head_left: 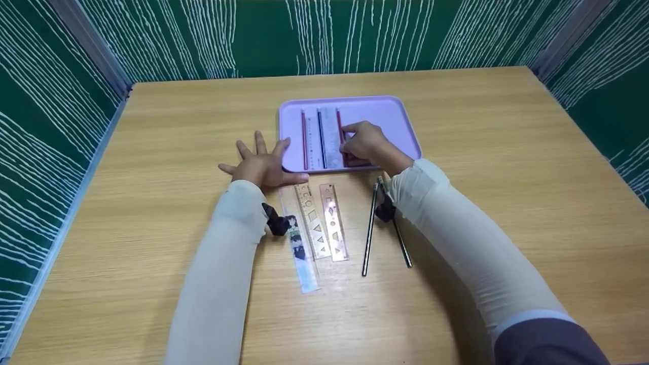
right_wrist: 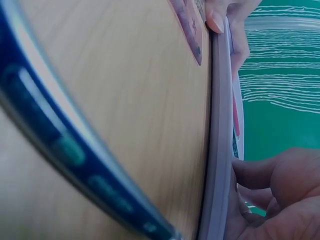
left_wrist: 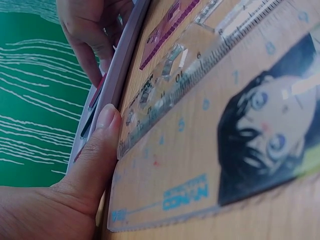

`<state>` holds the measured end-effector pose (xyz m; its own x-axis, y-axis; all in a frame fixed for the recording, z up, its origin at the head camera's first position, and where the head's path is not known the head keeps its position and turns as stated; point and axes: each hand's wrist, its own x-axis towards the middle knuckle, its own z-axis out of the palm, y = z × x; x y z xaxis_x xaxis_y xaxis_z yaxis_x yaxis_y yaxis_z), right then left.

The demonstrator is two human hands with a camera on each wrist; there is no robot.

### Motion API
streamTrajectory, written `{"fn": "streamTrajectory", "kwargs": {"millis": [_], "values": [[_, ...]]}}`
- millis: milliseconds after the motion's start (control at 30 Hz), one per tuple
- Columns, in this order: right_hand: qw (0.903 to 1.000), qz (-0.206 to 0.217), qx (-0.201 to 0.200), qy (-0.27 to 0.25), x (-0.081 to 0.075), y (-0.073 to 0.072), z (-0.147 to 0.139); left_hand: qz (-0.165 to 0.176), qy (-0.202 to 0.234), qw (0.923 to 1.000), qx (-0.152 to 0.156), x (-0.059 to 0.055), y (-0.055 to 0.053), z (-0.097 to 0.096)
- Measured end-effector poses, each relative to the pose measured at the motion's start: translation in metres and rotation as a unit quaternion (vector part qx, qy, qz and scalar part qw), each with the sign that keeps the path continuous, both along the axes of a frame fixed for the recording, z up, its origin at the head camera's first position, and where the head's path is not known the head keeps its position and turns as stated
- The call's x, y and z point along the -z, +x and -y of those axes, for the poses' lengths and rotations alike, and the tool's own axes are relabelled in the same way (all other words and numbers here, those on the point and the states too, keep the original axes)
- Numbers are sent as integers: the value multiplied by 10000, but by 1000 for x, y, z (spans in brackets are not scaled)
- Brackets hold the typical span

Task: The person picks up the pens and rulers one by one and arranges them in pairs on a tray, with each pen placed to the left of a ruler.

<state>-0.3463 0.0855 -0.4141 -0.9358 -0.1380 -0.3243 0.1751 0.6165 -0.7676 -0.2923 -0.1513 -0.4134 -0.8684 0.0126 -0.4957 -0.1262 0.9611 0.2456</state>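
In the head view, a purple tray lies across the table. My left hand spreads its fingers at the tray's front left corner, with the thumb along the front rim. My right hand is over the tray, thumb and index finger at a red pencil; the other fingers are tucked under. Left of that pencil, a clear ruler, a dark pencil, another clear ruler and a second red pencil lie side by side. The lower end of the pencil at my fingers is partly hidden.
In front of the tray lie a long clear ruler with cartoon figures, a yellowish stencil ruler and a pink stencil ruler. Two dark pencils, a left one and a right one, lie near my right wrist. Green walls border the table.
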Motion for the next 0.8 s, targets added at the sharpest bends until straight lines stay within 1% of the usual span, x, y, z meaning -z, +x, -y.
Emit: {"fn": "streamTrajectory", "kwargs": {"millis": [67, 133, 267, 367, 500, 600, 733, 800], "values": [[10000, -36, -74, 37, 0, 1, -1, 0, -6, 10000, -5, 0, 0, 0], [9999, 37, -99, -129, 1, 1, -2, -3, 2, 10000, -7, 0, 0, 0], [9993, -13, -141, -340, 1, 2, -6, 18, 6, 10000, -7, 0, 0, 1], [9984, -18, -92, -554, 0, 4, -10, 17, 16, 10000, -25, -1, 0, 1], [9955, 162, -44, -928, -3, 8, -15, 47, 40, 10000, -52, -2, 0, 0], [9912, 342, 50, -1280, -7, 12, -18, 83, 39, 9999, -70, -2, 0, 1], [9856, 477, 252, -1600, -14, 19, -23, 93, 50, 9999, -82, 0, 0, 1], [9859, 464, 246, -1591, -16, 24, -24, 85, 66, 9999, -79, 1, -1, 1]]}}
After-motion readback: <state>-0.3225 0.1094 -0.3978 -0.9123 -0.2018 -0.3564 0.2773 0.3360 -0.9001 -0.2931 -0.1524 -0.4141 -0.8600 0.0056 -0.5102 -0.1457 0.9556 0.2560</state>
